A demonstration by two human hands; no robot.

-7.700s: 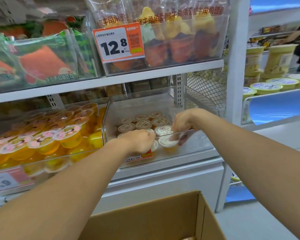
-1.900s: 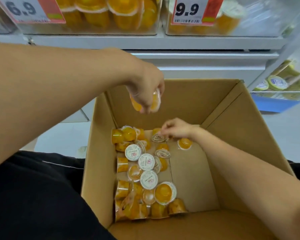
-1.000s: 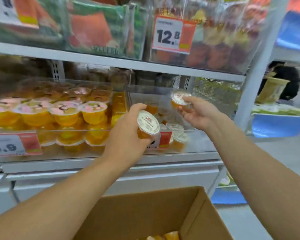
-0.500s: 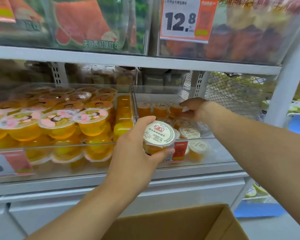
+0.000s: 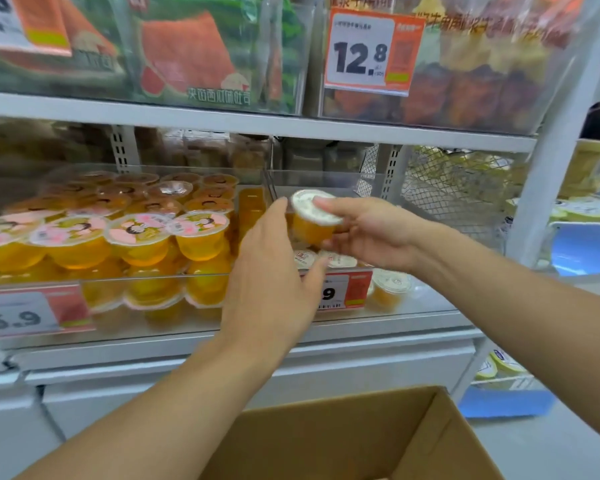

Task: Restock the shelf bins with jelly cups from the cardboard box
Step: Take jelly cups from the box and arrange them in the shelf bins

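A small orange jelly cup [image 5: 313, 226] with a white lid hangs in front of the clear shelf bin [image 5: 426, 308]. My right hand [image 5: 371, 233] grips it, thumb on the lid and fingers under the base. My left hand [image 5: 271, 271] is just left of the cup with its fingers straightened; its fingertips reach the cup's side. Several more small cups [image 5: 388, 289] lie in the bin below my hands. The cardboard box [image 5: 361, 438] shows only its open top edge at the bottom of the view; its contents are hidden.
The neighbouring bin [image 5: 101, 285] on the left is packed with larger yellow jelly cups. A shelf [image 5: 222, 123] of bagged snacks hangs close above. A white upright post [image 5: 548, 168] stands right of the bin, with wire mesh behind it. Price tags are clipped on the bin fronts.
My right hand has pulled back out of the bin and taken hold of the cup my left hand was gripping. The left hand's fingers have loosened from it.
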